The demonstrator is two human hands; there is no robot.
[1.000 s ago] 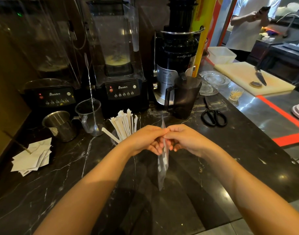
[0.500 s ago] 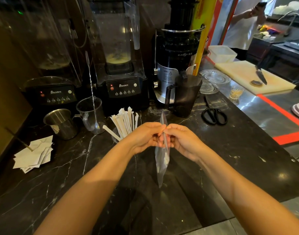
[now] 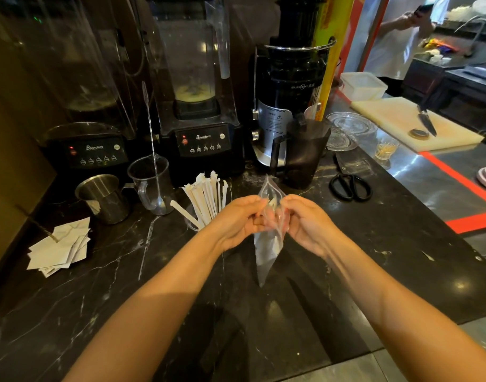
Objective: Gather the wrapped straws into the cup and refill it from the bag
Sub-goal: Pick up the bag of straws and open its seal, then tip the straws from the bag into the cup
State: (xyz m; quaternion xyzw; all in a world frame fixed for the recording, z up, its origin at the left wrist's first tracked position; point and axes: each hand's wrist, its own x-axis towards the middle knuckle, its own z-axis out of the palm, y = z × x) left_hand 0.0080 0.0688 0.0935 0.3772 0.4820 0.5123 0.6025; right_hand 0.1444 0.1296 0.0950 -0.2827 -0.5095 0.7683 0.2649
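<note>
A clear plastic bag (image 3: 266, 249) hangs upright over the black marble counter, its mouth pulled apart at the top. My left hand (image 3: 236, 219) pinches the bag's left side and my right hand (image 3: 305, 221) pinches its right side. A few white wrapped straws show inside the bag near its mouth. Just left of my left hand, a clear cup (image 3: 192, 219) holds a fan of white wrapped straws (image 3: 206, 197); my left hand hides part of the cup.
Behind stand two blenders (image 3: 203, 139), a juicer with a dark jug (image 3: 302, 153), a steel cup (image 3: 104, 197) and a measuring cup with a bar spoon (image 3: 151, 183). Scissors (image 3: 350, 186) lie right, paper slips (image 3: 60, 246) left. A person stands at the far right.
The bag's mouth has spread wider between my hands. The bag and both hands have stayed over the same part of the counter.
</note>
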